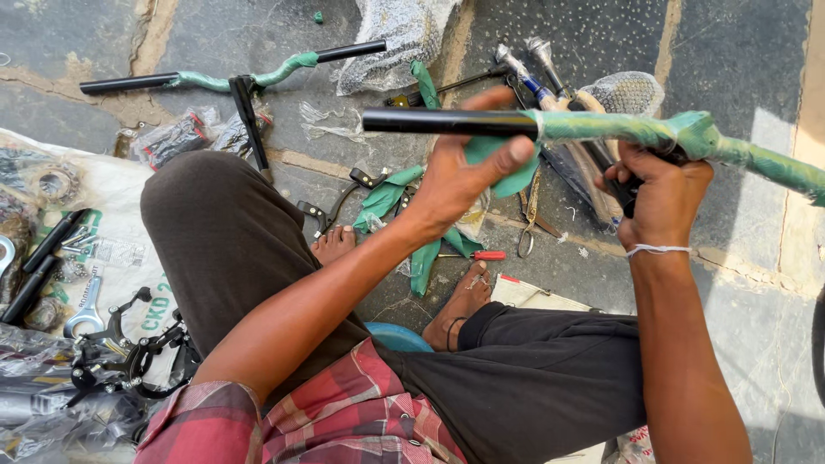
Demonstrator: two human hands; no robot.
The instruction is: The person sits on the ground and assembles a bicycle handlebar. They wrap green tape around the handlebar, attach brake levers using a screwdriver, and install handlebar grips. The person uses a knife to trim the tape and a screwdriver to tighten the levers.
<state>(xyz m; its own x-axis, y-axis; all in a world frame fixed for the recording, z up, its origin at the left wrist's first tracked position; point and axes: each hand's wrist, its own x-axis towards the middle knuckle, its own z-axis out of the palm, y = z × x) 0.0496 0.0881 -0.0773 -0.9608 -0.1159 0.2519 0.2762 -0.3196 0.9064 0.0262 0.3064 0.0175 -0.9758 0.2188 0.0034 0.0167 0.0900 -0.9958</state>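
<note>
Seated person, head view: a black handlebar [447,121] part-wrapped in green film [636,129] is held level above the knees. Left hand [464,176] is closed on its bare end, pinching a loose green strip; right hand [662,193] is closed around the wrapped bend. The bar is judged rigid and moderately heavy, its film slippery, so the bare metal offers better purchase. Beyond it lies a second wrapped bar [232,77]; left of it, a white printed sack [120,249] on the floor
</note>
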